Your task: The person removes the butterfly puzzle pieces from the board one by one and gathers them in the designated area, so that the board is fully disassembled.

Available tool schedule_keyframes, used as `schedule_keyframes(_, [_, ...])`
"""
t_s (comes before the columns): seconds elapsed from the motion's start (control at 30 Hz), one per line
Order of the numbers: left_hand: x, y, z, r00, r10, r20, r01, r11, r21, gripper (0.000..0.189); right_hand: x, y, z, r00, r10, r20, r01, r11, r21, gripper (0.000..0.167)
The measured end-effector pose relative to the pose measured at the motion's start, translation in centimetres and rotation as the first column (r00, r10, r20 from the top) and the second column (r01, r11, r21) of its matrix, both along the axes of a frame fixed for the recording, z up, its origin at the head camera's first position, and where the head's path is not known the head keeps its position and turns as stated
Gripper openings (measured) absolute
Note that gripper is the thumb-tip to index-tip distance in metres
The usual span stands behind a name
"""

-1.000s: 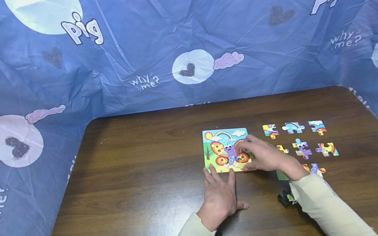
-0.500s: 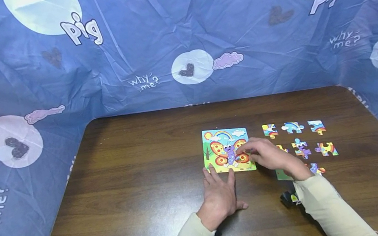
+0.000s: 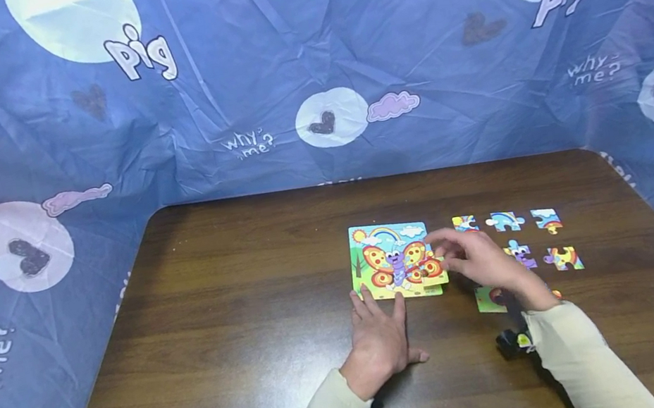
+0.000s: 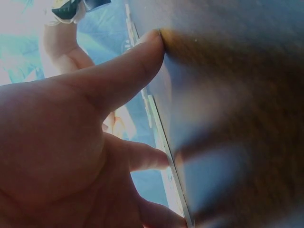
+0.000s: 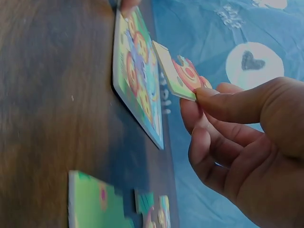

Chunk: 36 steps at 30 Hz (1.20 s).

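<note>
A square puzzle board with a butterfly picture lies flat on the table. My left hand rests at its front edge, fingers spread, fingertips touching the board and the thumb on the table. Over the board's lower right corner, my right hand pinches a puzzle piece between thumb and fingers. In the right wrist view the piece is lifted and tilted, apart from the board; it shows an orange wing and a pale green edge.
Several loose puzzle pieces lie in rows right of the board, including a rainbow piece, a cloud piece and a green piece partly under the right wrist. A black device hangs at that wrist. Blue printed cloth surrounds the table.
My right hand has shifted right and lifted off the board, and the pinched puzzle piece now shows raised over the lower right corner. The left hand has stayed in place.
</note>
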<state>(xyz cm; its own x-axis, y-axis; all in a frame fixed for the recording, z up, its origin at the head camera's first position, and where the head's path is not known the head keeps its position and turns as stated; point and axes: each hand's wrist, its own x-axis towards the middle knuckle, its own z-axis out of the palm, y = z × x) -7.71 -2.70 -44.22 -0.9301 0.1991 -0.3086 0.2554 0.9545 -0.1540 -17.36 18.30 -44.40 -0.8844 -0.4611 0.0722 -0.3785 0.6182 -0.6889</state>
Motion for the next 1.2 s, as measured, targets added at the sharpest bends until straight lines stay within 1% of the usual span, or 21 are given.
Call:
schedule_keyframes(0.2, [0.0,0.0,0.0,1.000,0.000,0.009,0.000,1.000,0.001,0.105,0.5,1.5,0.4,0.997,-0.070,0.009,0.071,0.997,-0.009,0.028])
schedule_keyframes(0.3, [0.0,-0.1,-0.1,1.000,0.001,0.009,-0.002,1.000,0.005,0.105,0.8,2.3,0.6,0.996,-0.091,0.012,0.091,0.996,-0.004,0.025])
schedule_keyframes(0.43, [0.0,-0.2,-0.1,1.000,0.005,0.004,-0.005,1.000,0.009,0.106,1.2,3.5,0.7,0.993,-0.118,0.007,0.118,0.993,0.008,0.024])
schedule_keyframes(0.57, [0.1,-0.2,-0.2,1.000,0.007,0.000,-0.007,1.000,0.015,0.106,1.5,4.5,0.7,0.989,-0.146,-0.017,0.146,0.989,0.031,0.024])
schedule_keyframes(0.8, [0.1,-0.1,-0.2,1.000,0.009,-0.007,-0.009,1.000,0.025,0.105,2.6,7.1,0.9,0.983,-0.176,-0.042,0.177,0.984,0.013,0.024])
schedule_keyframes(0.97, [0.1,-0.1,-0.2,1.000,0.011,0.001,-0.011,1.000,0.029,0.105,3.6,9.8,1.0,0.972,-0.221,-0.082,0.223,0.975,0.016,0.024])
schedule_keyframes(1.2, [-0.1,-0.1,-0.2,1.000,0.008,0.004,-0.008,0.999,0.036,0.105,4.7,13.7,1.0,0.949,-0.297,-0.107,0.304,0.951,0.054,0.025])
